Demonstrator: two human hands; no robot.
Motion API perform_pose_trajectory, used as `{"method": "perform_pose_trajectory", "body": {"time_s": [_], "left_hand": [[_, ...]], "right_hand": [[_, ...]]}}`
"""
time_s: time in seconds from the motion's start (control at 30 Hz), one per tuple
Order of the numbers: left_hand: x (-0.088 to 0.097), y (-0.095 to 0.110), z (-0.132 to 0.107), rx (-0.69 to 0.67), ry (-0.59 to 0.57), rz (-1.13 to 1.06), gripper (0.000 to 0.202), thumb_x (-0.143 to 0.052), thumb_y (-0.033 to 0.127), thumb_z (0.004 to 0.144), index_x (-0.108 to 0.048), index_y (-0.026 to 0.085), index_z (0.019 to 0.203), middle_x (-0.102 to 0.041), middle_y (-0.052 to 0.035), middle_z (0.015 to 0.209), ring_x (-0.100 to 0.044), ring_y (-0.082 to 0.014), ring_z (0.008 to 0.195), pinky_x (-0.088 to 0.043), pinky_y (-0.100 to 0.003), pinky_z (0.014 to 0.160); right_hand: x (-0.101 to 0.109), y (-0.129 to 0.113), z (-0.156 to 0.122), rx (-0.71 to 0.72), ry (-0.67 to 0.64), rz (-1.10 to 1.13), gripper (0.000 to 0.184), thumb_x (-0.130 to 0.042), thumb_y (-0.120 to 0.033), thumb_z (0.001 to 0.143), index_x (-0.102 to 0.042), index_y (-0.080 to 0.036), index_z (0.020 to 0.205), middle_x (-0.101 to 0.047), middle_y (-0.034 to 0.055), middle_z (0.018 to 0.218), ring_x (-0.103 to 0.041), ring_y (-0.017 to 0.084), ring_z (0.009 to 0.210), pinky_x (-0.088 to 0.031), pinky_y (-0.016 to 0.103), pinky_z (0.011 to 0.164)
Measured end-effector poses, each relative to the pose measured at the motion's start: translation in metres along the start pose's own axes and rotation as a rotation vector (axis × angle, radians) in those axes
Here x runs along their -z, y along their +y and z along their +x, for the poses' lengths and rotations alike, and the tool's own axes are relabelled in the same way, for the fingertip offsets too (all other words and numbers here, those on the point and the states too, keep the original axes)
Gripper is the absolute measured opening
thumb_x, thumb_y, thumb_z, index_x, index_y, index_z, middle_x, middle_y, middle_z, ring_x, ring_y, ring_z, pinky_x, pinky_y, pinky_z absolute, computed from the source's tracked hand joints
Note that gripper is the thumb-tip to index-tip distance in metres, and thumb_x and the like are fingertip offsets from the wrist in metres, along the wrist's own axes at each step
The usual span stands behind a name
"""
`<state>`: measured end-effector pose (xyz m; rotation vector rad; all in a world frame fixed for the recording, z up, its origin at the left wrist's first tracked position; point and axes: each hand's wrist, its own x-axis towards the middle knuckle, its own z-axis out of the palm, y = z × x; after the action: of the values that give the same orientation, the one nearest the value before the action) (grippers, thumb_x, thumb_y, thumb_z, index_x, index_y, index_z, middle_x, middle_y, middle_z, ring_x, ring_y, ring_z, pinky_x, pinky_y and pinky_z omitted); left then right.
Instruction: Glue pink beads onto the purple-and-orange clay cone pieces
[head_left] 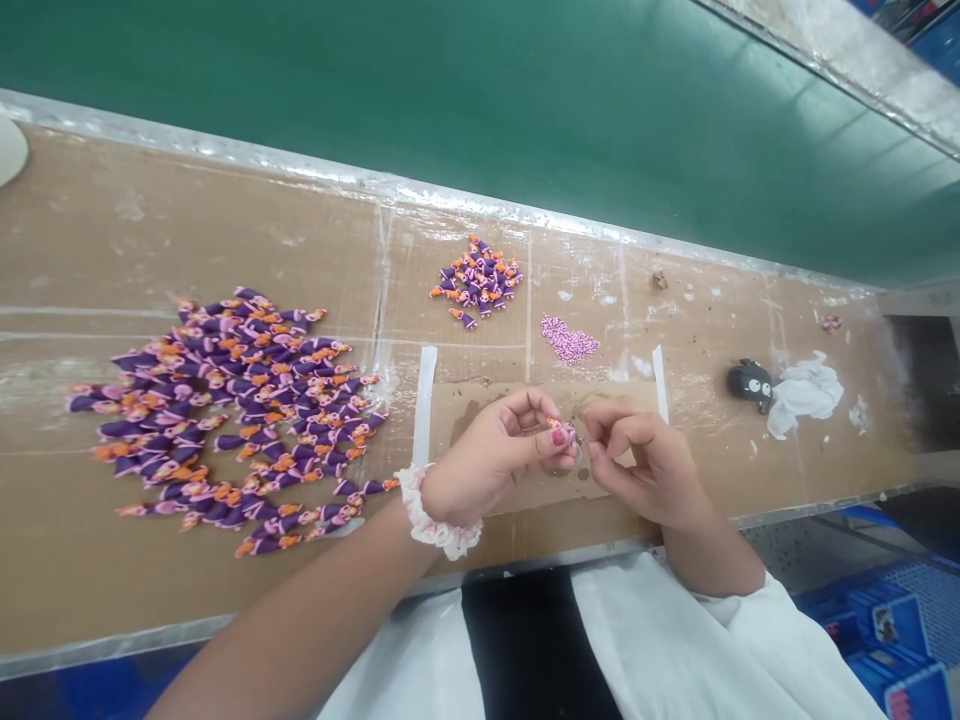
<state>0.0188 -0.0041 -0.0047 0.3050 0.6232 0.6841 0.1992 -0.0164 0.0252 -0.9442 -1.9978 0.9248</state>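
My left hand (517,440), with a white frilly scrunchie (439,515) at the wrist, pinches a small purple and orange figurine (568,434) between thumb and fingers. Right beside it, my right hand (637,455) has its thumb and index finger pressed together close to the figurine; whatever they hold is too small to name. Both hands are above a cardboard sheet (480,400) taped to the table. Beyond them lie a small pile of similar figurines (480,280) and a patch of tiny pink-purple beads (570,340).
Many purple and orange figurines (255,420) spread over the table's left side. At right are a black rounded object with white eye-like spots (748,382) and a crumpled white tissue (806,392). A green surface (450,100) runs behind the table; blue crates (892,620) stand below at right.
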Motion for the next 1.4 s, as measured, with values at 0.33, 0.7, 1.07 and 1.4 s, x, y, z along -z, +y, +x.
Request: {"method": "perform_pose_trajectory", "body": {"time_s": [0.33,0.7,1.07,1.4], "left_hand": [[-0.003,0.001,-0.003,0.001,0.014,0.006,0.037,-0.09,0.023,0.06,-0.056,0.014,0.071,-0.071,0.0022,0.064,-0.07,-0.0103,0.061,-0.058,-0.019,0.062],[0.001,0.003,-0.003,0.01,0.017,0.105,0.036,-0.09,0.022,0.058,-0.057,0.014,0.067,-0.071,0.0013,0.059,-0.069,-0.0097,0.058,-0.056,-0.017,0.058],[0.002,0.005,-0.002,0.015,0.011,0.162,0.037,-0.09,0.026,0.058,-0.057,0.014,0.07,-0.071,0.0003,0.06,-0.068,-0.011,0.058,-0.055,-0.02,0.059],[0.016,0.037,0.024,-0.542,0.45,0.118,0.028,-0.079,0.023,0.072,-0.054,0.018,0.085,-0.064,0.0039,0.078,-0.065,-0.0077,0.072,-0.054,-0.019,0.068]], "right_hand": [[-0.002,-0.002,0.001,0.022,-0.009,-0.011,0.027,-0.052,-0.001,0.084,-0.038,-0.024,0.081,-0.05,-0.0013,0.08,-0.055,0.011,0.072,-0.049,0.026,0.063],[-0.003,-0.005,-0.003,0.138,-0.031,-0.295,0.025,-0.054,-0.002,0.085,-0.043,-0.023,0.079,-0.059,0.0027,0.081,-0.055,0.012,0.068,-0.047,0.024,0.058],[-0.002,-0.003,0.0,0.127,-0.051,-0.18,0.02,-0.053,-0.003,0.087,-0.048,-0.022,0.084,-0.061,0.0035,0.084,-0.06,0.013,0.073,-0.051,0.025,0.063],[-0.003,0.006,-0.004,0.072,0.147,-0.111,0.03,-0.057,0.002,0.082,-0.054,-0.023,0.097,-0.058,0.0036,0.092,-0.06,0.017,0.084,-0.052,0.032,0.07]]}}
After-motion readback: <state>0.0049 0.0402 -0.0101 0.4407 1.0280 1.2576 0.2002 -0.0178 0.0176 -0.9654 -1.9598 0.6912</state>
